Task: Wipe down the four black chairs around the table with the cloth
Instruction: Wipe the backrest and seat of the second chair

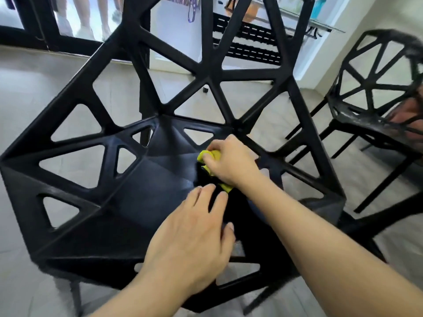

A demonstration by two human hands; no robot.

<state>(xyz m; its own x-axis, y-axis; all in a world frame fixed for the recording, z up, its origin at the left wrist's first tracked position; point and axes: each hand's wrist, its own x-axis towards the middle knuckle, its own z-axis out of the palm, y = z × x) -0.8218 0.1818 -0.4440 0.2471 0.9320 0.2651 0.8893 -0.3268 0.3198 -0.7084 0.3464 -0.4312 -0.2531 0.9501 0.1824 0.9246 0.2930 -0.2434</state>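
Near black chair [146, 193] fills most of the view, geometric open-lattice back and sides w/ triangular cutouts, solid faceted seat pan. Only thing in the seat: yellow cloth [211, 156], bunched, at the rear right of the pan near where the seat meets the backrest.

Right hand [229, 162] is clamped on the cloth, fingers curled round it, knuckles up, pressing it onto the seat surface. Cloth mostly covered by that hand; only a wad by the fingers and a strip under the wrist show.

Left hand [194, 243] lies flat on the front-centre of the seat, fingers straight and slightly spread, holding nothing. Hands are apart, left one nearer the camera, its fingertips just short of the cloth's lower edge.

Second black chair [375, 97], same lattice type, stands to the right on the light tiled floor [29, 92], blurred. Something reddish-brown shows behind its right side, cut off by the frame edge, can't tell what.

Other 2 chairs not seen. Table: glass edge [304, 18] at top right, seen partly thru the near chair's backrest, items on it too blurred to ID. Dark slotted panel [249, 42] behind the backrest, partly hidden by struts. Top left: dark door frame [34, 21], lower legs of ppl [84, 17] beyond the glass, cut off at the top. Near chair's legs mostly out of sight.
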